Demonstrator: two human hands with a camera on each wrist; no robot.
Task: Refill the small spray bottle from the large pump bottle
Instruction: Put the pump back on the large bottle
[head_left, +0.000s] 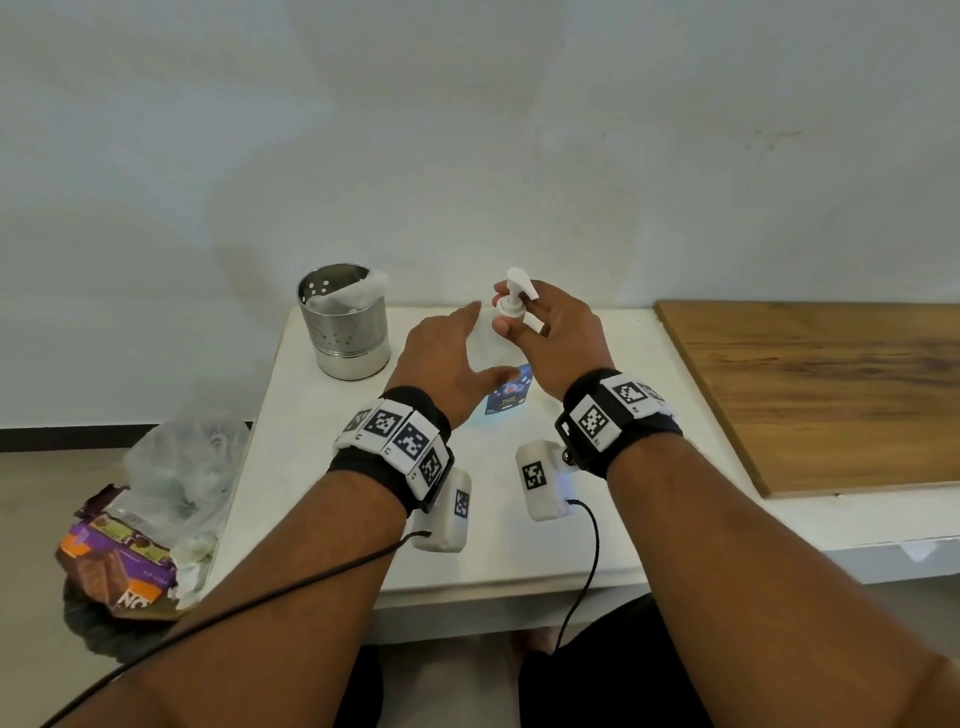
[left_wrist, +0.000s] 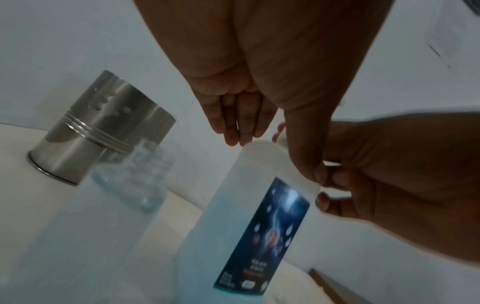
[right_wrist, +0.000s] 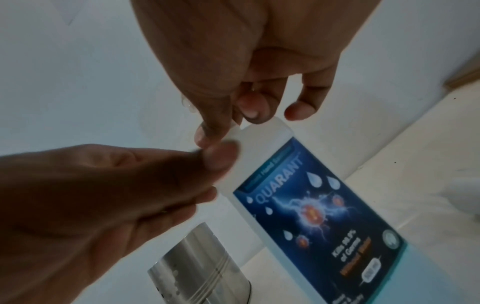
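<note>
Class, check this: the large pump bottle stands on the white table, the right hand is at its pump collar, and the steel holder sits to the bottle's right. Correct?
One error: in the head view the steel holder sits left of the large pump bottle, not right. The right hand is at the collar; the bottle stands on the white table.

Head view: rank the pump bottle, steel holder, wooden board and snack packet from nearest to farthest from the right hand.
1. Pump bottle: right hand grips its pump collar.
2. Steel holder: left, by the wall.
3. Wooden board: right; too close to the holder to rank firmly.
4. Snack packet: far left, on the floor.

Blue-labelled pump bottle (head_left: 506, 392), silver canister (head_left: 345, 322)
</note>
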